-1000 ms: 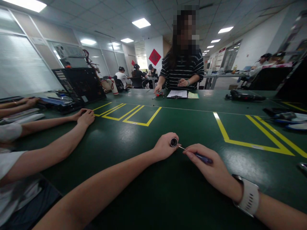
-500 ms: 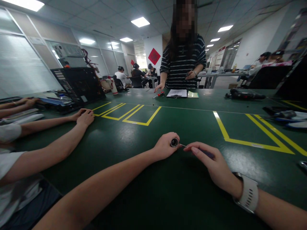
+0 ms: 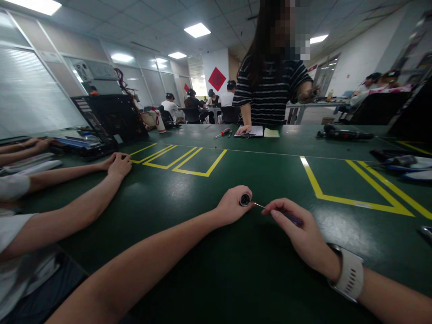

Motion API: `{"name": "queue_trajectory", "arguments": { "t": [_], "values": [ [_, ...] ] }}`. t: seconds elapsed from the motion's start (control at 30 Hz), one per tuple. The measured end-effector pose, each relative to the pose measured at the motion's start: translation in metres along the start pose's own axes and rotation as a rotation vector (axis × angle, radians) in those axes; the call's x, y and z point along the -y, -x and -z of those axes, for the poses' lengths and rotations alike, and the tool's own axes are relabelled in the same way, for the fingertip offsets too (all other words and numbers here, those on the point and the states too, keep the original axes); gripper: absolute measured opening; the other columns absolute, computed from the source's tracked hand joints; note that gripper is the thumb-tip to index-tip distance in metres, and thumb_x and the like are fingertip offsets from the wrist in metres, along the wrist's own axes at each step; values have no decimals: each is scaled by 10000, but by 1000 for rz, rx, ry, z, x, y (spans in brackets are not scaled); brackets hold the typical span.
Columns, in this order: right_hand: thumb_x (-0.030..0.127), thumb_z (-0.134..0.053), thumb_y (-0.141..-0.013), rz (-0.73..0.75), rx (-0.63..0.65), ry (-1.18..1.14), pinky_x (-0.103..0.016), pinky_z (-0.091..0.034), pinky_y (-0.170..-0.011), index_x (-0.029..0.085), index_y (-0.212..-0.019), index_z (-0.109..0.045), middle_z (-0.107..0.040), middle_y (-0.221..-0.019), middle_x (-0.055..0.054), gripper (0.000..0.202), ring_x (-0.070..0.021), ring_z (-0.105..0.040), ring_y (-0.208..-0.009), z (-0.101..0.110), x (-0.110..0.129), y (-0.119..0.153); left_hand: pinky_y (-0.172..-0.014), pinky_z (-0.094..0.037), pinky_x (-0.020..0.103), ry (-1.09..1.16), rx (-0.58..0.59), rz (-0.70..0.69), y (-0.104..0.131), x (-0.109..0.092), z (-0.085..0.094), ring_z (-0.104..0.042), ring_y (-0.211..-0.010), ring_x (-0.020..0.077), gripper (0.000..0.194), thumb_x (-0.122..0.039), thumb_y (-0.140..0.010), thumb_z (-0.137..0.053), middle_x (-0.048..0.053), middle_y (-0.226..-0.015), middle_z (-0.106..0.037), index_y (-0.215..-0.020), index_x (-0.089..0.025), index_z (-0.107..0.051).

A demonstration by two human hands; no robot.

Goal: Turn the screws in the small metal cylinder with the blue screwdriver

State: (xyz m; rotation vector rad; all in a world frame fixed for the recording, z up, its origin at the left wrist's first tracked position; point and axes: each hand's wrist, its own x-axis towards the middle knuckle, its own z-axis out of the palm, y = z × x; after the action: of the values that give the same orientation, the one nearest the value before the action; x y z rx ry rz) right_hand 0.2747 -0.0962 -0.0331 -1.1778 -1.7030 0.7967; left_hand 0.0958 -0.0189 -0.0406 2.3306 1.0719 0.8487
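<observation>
My left hand [image 3: 231, 206] is closed around a small dark cylinder [image 3: 245, 200] with a silvery rim; its hollow round end faces me, and my fingers hide the rest. Between thumb and fingers of my right hand [image 3: 292, 222] is a slim screwdriver [image 3: 294, 218] with a dark purple handle. Its thin metal shaft points left to the cylinder's lower right side, by my left fingertips. Whether the tip touches the cylinder or sits in it, I cannot tell.
Yellow tape outlines [image 3: 209, 173] mark the green table [image 3: 189, 211]. Across it, a person [image 3: 266, 90] leans one hand on a clipboard [image 3: 256, 130] beside a red screwdriver [image 3: 222, 133]. A power drill [image 3: 344, 133] lies far right. At left, a neighbour's hands [image 3: 119, 165] rest on the table.
My right hand has shifted slightly right, and more of the screwdriver's shaft shows. My left hand stays put. The person opposite has moved right, one hand going from the red screwdriver to the clipboard.
</observation>
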Motion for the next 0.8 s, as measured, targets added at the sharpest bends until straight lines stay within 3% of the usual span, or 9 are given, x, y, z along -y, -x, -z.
{"name": "queue_trajectory", "arguments": {
  "t": [0.43, 0.8],
  "values": [
    [310, -471, -843, 57, -24, 51, -335, -481, -653, 197, -856, -637, -655, -829, -52, 201, -204, -609, -782, -1, 2, 1, -620, -385, 247, -34, 22, 18, 0, 3, 0, -491, -683, 127, 119, -216, -734, -625, -18, -726, -511, -741, -161, -519],
    [317, -467, -853, 71, -22, 59, -339, -473, -708, 197, -869, -630, -648, -862, -51, 203, -203, -608, -821, -1, 0, 1, -612, -374, 240, -30, 6, 3, 0, 3, -1, -479, -664, 121, 122, -211, -729, -624, -23, -710, -502, -724, -158, -513]
  ]
}}
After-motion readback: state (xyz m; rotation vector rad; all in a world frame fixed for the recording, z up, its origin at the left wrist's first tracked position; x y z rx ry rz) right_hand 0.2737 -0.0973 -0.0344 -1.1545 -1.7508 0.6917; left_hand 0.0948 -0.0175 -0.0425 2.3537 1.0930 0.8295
